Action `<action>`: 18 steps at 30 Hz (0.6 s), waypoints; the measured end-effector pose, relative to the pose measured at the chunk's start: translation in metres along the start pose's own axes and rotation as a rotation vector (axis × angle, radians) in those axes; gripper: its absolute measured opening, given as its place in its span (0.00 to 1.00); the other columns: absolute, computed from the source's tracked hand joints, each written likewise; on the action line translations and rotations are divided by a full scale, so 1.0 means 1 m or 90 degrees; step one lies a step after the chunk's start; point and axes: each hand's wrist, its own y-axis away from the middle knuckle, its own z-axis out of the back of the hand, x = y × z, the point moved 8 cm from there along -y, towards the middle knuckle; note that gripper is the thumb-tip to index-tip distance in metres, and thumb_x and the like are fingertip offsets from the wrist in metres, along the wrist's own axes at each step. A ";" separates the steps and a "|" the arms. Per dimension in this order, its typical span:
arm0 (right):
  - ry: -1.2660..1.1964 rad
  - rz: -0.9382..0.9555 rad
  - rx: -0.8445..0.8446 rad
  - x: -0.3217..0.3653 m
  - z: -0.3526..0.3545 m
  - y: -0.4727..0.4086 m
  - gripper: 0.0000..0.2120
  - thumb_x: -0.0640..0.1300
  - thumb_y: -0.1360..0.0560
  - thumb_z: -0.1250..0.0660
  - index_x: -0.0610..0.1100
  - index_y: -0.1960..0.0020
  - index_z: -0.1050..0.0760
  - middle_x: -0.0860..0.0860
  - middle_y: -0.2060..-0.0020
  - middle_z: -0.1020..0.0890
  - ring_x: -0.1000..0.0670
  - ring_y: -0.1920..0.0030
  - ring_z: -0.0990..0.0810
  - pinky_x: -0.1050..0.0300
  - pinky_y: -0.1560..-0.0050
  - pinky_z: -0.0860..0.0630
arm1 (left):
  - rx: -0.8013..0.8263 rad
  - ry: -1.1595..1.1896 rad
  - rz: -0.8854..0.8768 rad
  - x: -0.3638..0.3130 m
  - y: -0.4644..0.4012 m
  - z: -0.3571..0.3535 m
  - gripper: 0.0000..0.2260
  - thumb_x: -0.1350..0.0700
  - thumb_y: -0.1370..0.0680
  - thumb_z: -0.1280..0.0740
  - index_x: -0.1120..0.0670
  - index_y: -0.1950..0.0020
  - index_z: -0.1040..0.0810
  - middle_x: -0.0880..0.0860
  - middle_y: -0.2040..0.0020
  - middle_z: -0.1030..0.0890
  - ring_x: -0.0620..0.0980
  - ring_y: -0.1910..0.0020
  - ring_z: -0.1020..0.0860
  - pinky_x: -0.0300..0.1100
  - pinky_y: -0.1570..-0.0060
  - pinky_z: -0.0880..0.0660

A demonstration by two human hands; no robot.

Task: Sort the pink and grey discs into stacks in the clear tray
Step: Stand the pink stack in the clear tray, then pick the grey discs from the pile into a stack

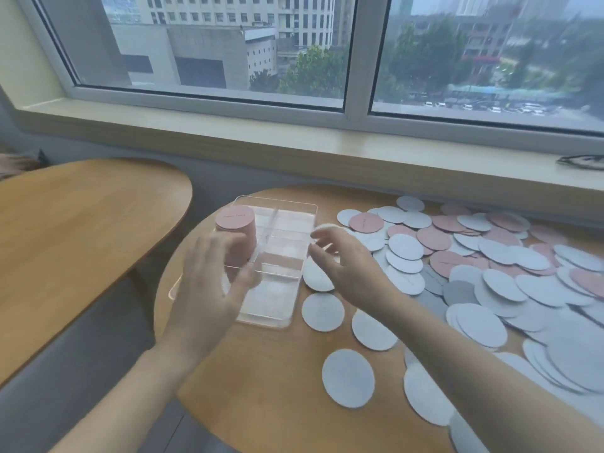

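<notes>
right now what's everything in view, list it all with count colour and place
clear tray: one, transparent, left part of the round table
pink stack: one, pink, tray's far left compartment
loose discs: too many to count, grey and pink, spread over the table's right side
round table: one, wood, centre
second table: one, wood, left
window: two panes, pale frame, behind the tables
windowsill: one, cream, below the window
left hand: open, over the tray's near left
right hand: fingers loosely curled, holding nothing, at the tray's right edge
</notes>
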 end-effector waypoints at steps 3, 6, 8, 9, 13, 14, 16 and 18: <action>0.114 0.062 0.107 -0.017 0.008 0.057 0.14 0.56 0.22 0.35 0.54 0.38 0.25 0.59 0.44 0.23 0.57 0.42 0.28 0.54 0.38 0.30 | 0.218 0.005 -0.084 -0.036 0.045 -0.051 0.17 0.41 0.21 0.38 0.42 0.33 0.28 0.35 0.37 0.29 0.41 0.36 0.29 0.41 0.41 0.29; 0.206 0.144 0.208 -0.026 0.009 0.117 0.18 0.62 0.23 0.37 0.57 0.36 0.27 0.63 0.40 0.27 0.58 0.38 0.31 0.57 0.36 0.34 | 0.390 -0.111 -0.124 -0.051 0.088 -0.099 0.29 0.32 0.24 0.42 0.39 0.24 0.36 0.34 0.29 0.38 0.36 0.29 0.39 0.40 0.30 0.34; 0.240 0.159 0.209 -0.034 0.019 0.150 0.19 0.64 0.24 0.38 0.58 0.35 0.28 0.63 0.38 0.29 0.59 0.36 0.32 0.60 0.35 0.36 | 0.414 -0.183 -0.128 -0.058 0.099 -0.112 0.33 0.31 0.23 0.41 0.40 0.21 0.42 0.35 0.26 0.42 0.37 0.26 0.44 0.40 0.26 0.39; 0.250 0.152 0.196 -0.039 0.028 0.163 0.20 0.64 0.24 0.38 0.59 0.35 0.29 0.63 0.37 0.29 0.59 0.35 0.33 0.61 0.34 0.37 | 0.415 -0.205 -0.119 -0.062 0.100 -0.114 0.34 0.32 0.23 0.40 0.41 0.20 0.44 0.36 0.25 0.42 0.38 0.26 0.45 0.39 0.26 0.42; 0.280 0.092 0.138 -0.062 0.060 0.203 0.24 0.67 0.25 0.39 0.58 0.33 0.30 0.62 0.34 0.31 0.58 0.34 0.35 0.61 0.34 0.40 | 0.441 -0.180 -0.056 -0.066 0.094 -0.118 0.35 0.38 0.24 0.31 0.40 0.21 0.41 0.36 0.32 0.37 0.39 0.30 0.40 0.38 0.30 0.37; 0.291 0.073 0.135 -0.067 0.063 0.208 0.27 0.68 0.26 0.40 0.57 0.31 0.31 0.62 0.33 0.32 0.58 0.33 0.36 0.62 0.34 0.41 | 0.458 -0.157 -0.037 -0.066 0.091 -0.121 0.34 0.40 0.25 0.29 0.40 0.23 0.39 0.37 0.35 0.36 0.39 0.32 0.38 0.38 0.33 0.36; 0.321 0.037 0.141 -0.076 0.066 0.213 0.32 0.70 0.27 0.43 0.55 0.27 0.35 0.60 0.31 0.34 0.56 0.30 0.39 0.63 0.33 0.44 | 0.489 -0.124 0.006 -0.066 0.087 -0.126 0.31 0.44 0.27 0.25 0.39 0.27 0.34 0.40 0.39 0.35 0.40 0.35 0.35 0.36 0.38 0.36; 0.351 0.017 0.140 -0.079 0.065 0.212 0.36 0.72 0.27 0.46 0.55 0.25 0.39 0.59 0.30 0.36 0.55 0.29 0.40 0.61 0.31 0.45 | 0.493 -0.084 0.038 -0.066 0.081 -0.132 0.25 0.49 0.28 0.23 0.39 0.36 0.29 0.41 0.43 0.33 0.41 0.41 0.31 0.34 0.43 0.34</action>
